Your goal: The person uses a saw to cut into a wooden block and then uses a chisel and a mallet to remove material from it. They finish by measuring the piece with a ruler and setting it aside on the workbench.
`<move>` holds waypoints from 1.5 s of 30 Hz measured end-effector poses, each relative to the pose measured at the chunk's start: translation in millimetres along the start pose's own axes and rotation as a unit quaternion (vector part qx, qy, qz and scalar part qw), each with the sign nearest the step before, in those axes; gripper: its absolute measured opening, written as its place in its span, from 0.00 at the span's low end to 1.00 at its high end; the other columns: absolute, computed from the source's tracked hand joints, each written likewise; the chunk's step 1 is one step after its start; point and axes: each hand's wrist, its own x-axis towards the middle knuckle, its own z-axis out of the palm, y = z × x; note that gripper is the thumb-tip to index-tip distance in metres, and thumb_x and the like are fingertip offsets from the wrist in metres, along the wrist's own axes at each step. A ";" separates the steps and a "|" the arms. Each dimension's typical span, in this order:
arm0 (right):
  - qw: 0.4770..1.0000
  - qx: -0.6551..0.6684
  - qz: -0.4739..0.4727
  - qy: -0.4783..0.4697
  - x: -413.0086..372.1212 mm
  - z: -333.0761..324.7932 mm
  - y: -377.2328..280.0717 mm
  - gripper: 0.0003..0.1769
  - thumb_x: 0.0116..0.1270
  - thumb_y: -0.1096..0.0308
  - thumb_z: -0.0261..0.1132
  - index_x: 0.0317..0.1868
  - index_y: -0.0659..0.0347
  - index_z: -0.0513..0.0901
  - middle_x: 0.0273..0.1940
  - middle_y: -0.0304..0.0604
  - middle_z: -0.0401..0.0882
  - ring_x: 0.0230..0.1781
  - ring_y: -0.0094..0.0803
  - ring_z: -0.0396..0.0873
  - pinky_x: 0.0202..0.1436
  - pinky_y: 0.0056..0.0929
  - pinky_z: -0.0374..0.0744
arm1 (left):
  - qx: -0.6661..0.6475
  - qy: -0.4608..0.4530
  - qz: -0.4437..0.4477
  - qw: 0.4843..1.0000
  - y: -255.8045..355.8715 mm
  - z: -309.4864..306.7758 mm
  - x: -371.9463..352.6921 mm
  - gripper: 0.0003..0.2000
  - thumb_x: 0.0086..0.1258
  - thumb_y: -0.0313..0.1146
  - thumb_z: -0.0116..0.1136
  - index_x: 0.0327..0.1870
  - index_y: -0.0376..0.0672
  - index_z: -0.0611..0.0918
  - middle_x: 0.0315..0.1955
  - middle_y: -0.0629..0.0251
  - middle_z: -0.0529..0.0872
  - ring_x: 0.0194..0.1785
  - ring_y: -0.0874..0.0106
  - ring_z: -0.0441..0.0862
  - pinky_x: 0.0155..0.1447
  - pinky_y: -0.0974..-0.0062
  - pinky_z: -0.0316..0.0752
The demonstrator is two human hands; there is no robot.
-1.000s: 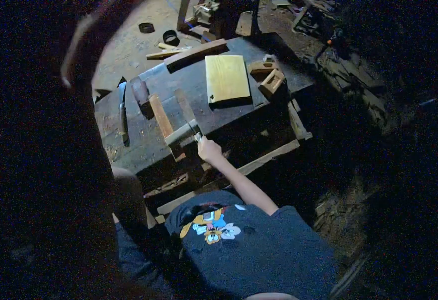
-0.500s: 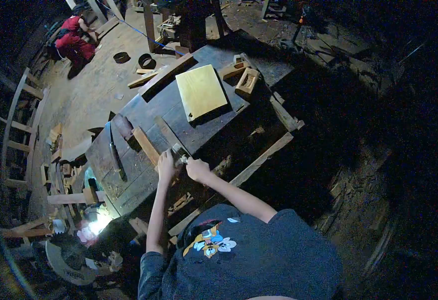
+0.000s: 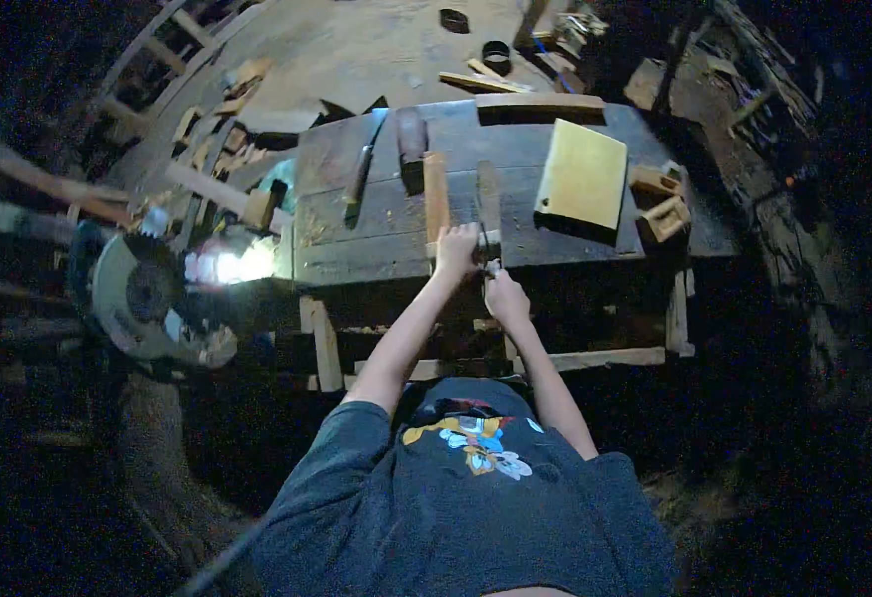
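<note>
My left hand [image 3: 456, 253] is closed at the bench's front edge, by the near end of a light wooden strip [image 3: 437, 189]. Its fingers curl round something I cannot make out. Just to the right and lower, my right hand [image 3: 508, 299] is closed too, around an object with a small pale tip [image 3: 495, 267] poking out at the top. A thin dark piece [image 3: 485, 237] and a pale block lie between the hands, partly hidden by fingers. Beyond them a flat grey-brown strip [image 3: 489, 189] rests on the bench.
On the dark workbench [image 3: 356, 254] lie a long-bladed tool [image 3: 360, 171], a brown block [image 3: 412, 144], a yellow board [image 3: 585, 174], a long timber [image 3: 541, 107] and a hollowed wooden block [image 3: 666, 218]. A circular-saw-like machine [image 3: 117, 298] and bright lamp [image 3: 232, 267] are at left.
The view has turned, so the bench now lies straight across. The person in red has left the frame. Both hands remain close together at the bench edge, still closed.
</note>
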 end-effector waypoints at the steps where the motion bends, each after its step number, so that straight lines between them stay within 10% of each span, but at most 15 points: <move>1: 1.000 0.004 -0.003 0.003 -0.5 -0.9 -1.4 0.14 0.53 0.62 0.43 0.36 0.60 0.67 0.29 0.58 0.71 0.32 0.52 0.70 0.35 0.44 0.67 | 0.012 0.006 -0.004 1.000 -0.5 -0.4 -0.6 0.21 0.31 0.34 0.60 0.31 0.45 0.68 0.26 0.67 0.75 0.32 0.72 0.74 0.37 0.74 0.63; 10: 1.000 -0.014 -0.007 0.001 0.2 -1.8 -3.6 0.15 0.53 0.61 0.44 0.38 0.61 0.67 0.31 0.58 0.71 0.34 0.51 0.69 0.36 0.43 0.67 | 0.025 0.049 -0.029 0.998 5.1 -6.3 -1.7 0.11 0.46 0.29 0.49 0.32 0.43 0.68 0.22 0.68 0.73 0.27 0.72 0.73 0.33 0.74 0.65; 26: 0.999 -0.004 -0.016 0.029 2.5 -9.9 -18.1 0.14 0.52 0.64 0.44 0.30 0.69 0.68 0.26 0.60 0.71 0.30 0.52 0.70 0.35 0.43 0.68 | -0.031 -0.049 0.041 0.998 -8.0 -9.0 8.9 0.28 0.25 0.44 0.64 0.30 0.43 0.67 0.26 0.63 0.75 0.35 0.67 0.72 0.40 0.71 0.63; 45: 0.997 -0.048 0.038 -0.048 -85.9 -41.7 -6.4 0.14 0.53 0.64 0.45 0.37 0.64 0.66 0.26 0.58 0.72 0.28 0.51 0.72 0.33 0.44 0.69 | -0.094 -0.201 0.040 0.974 -21.5 -24.8 28.3 0.23 0.38 0.47 0.58 0.30 0.40 0.69 0.22 0.57 0.78 0.29 0.65 0.76 0.57 0.69 0.51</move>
